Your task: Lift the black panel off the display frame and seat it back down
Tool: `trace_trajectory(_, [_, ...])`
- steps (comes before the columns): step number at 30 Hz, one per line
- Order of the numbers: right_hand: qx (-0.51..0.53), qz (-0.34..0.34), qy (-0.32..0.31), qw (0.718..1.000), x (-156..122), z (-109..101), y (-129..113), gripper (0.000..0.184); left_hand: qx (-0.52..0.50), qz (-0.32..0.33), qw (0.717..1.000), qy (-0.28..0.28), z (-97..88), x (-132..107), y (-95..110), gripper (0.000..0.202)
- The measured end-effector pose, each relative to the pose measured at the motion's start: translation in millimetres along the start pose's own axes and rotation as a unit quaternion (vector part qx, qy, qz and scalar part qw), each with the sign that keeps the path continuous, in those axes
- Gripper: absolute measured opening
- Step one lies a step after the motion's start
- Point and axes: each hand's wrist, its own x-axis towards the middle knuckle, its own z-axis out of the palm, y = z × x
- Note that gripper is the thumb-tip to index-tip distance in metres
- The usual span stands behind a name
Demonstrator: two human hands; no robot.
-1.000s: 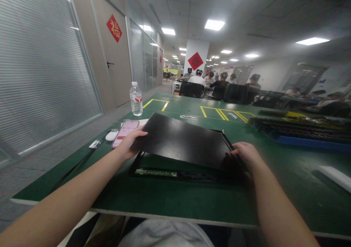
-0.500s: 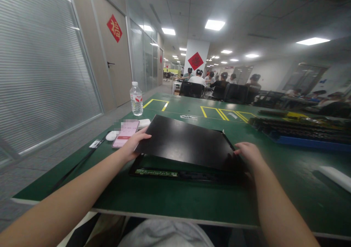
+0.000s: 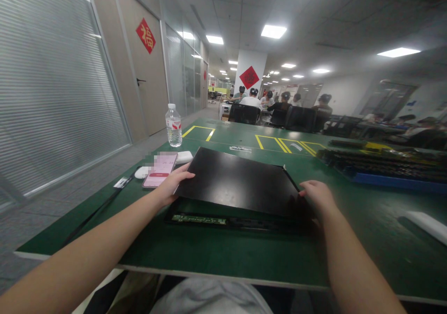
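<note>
A thin, dark display panel (image 3: 237, 179) is held tilted, its left side raised above the green table. My left hand (image 3: 174, 182) is closed on the panel's left edge, thumb on top and fingers underneath. At the opposite edge, my right hand (image 3: 316, 194) is closed with its fingertips on the panel's right side; part of that hand lies in shadow. Under the panel is a black frame (image 3: 265, 224), mostly covered. Along the frame's near side shows a strip of green circuit board (image 3: 199, 219).
Left of the panel lie a phone (image 3: 162, 167), a white case (image 3: 184, 157) and a black strip (image 3: 101, 207). A water bottle (image 3: 173, 127) stands behind them. Stacked dark parts (image 3: 384, 163) and a white bar (image 3: 428, 225) are on the right. People sit at tables beyond.
The panel's left side has come down slightly and shifted a little to the right, my left hand moving with it. My right hand has stayed almost in place.
</note>
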Motion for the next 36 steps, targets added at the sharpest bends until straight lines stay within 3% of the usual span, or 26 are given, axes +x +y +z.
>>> trace_trajectory(15, [-0.092,-0.020,0.012,0.995,-20,-2,-21,0.019,0.016,-0.009,1.000,-0.003,-2.3,2,-1,0.054])
trace_trajectory(25, [-0.159,-0.034,0.039,0.986,-21,0,-22,0.032,0.014,-0.012,0.999,0.026,-2.6,5,-4,0.045])
trace_trajectory(36, [-0.178,-0.065,0.053,0.980,-16,1,-17,0.030,0.022,-0.020,0.999,0.029,1.3,2,-2,0.053])
